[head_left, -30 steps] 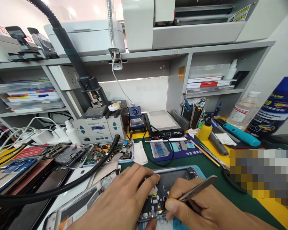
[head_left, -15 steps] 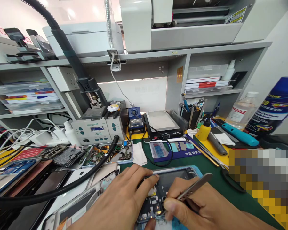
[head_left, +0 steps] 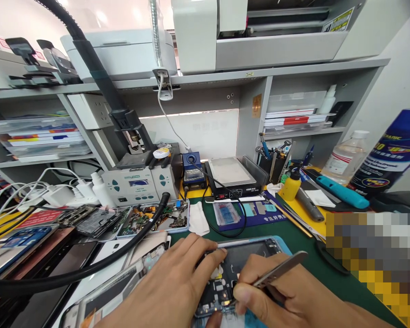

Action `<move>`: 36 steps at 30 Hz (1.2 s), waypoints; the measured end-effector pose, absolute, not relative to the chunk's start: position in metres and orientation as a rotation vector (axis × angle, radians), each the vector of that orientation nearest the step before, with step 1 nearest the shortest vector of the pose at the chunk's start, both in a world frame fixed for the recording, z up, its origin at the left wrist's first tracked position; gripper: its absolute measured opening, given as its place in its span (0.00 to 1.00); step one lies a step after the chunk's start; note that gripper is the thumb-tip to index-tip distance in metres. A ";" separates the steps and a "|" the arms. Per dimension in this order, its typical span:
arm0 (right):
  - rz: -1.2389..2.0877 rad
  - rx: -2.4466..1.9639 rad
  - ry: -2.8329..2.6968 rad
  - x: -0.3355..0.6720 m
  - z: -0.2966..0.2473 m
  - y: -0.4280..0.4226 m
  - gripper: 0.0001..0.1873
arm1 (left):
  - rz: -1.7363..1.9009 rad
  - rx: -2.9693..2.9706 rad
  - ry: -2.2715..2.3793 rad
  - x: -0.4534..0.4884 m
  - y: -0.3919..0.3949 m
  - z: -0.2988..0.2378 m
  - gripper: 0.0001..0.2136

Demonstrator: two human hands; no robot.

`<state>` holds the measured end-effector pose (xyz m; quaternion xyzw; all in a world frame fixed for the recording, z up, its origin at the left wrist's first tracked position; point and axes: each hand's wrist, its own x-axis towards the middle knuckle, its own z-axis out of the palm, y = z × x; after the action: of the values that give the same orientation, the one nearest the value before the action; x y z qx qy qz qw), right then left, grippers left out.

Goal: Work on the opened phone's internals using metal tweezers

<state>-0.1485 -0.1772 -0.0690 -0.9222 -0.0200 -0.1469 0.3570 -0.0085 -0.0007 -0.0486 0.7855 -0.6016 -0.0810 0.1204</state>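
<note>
A smartphone frame (head_left: 237, 269) lies on the green mat, its inner parts facing up and light blue plastic around its edge. My left hand (head_left: 177, 273) spreads across the near-left side of it, fingertips resting on its upper rim and thumb at its lower edge. My right hand (head_left: 259, 287) grips metal tweezers (head_left: 282, 269), which slant down from upper right. Their tips reach the small connectors at the phone's lower right, partly hidden by my fingers. Just left of my left hand lies another opened phone frame (head_left: 102, 294).
A black hose (head_left: 99, 269) curves over several phones at left, towards the hot-air station (head_left: 141, 184). Behind the phone stand a tray of circuit boards (head_left: 171, 223) and a heating plate (head_left: 230, 175). At right are scissors (head_left: 331, 257), a yellow bottle (head_left: 289, 186) and a spray can (head_left: 384, 155).
The tweezers' back end has shifted slightly right and down with my right hand. My left hand stays where it was on the phone frame.
</note>
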 end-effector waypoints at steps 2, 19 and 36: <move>-0.375 -2.391 -0.054 -0.147 -0.070 -0.177 0.12 | -0.213 2.297 -1.750 -0.009 -0.001 -0.049 0.27; -0.369 -2.271 -0.069 -0.144 -0.063 -0.178 0.12 | -0.162 2.310 -1.753 -0.006 0.002 -0.050 0.27; -0.367 -2.293 -0.093 -0.143 -0.060 -0.179 0.12 | -0.200 2.335 -1.793 -0.007 0.000 -0.048 0.27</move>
<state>-0.1428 -0.1789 -0.0603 -0.9053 -0.0366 -0.1449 0.3977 -0.0071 -0.0004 -0.0476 0.7878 -0.6047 -0.0676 0.0953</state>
